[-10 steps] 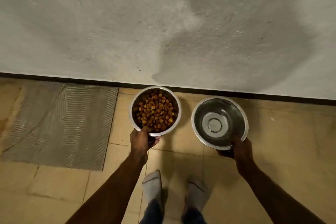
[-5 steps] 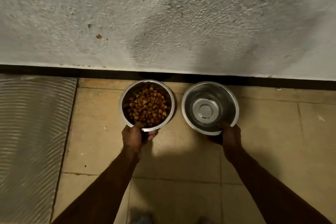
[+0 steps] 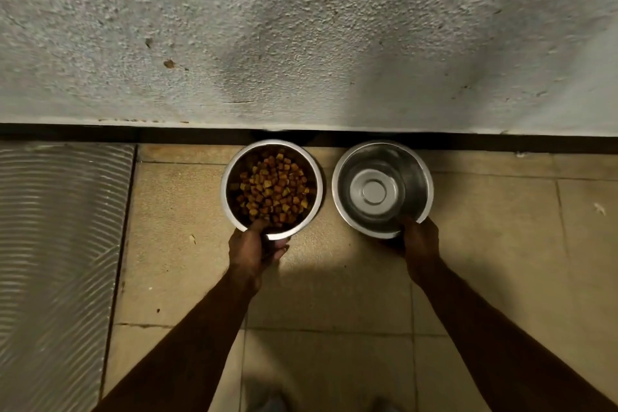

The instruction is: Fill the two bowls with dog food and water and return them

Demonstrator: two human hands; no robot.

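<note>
Two steel bowls sit side by side near the foot of a wall. The left bowl is filled with brown dog food; my left hand grips its near rim, thumb inside. The right bowl shows a shiny inside with clear water hard to tell; my right hand holds its near rim. Both bowls are low over or on the tiled floor; I cannot tell if they touch it.
A rough grey wall with a black skirting strip stands right behind the bowls. A ribbed grey mat lies on the beige floor tiles at the left. My feet show faintly at the bottom edge.
The view has dropped closer to the floor and wall. Both bowls, still held, have moved forward to just in front of the skirting strip.
</note>
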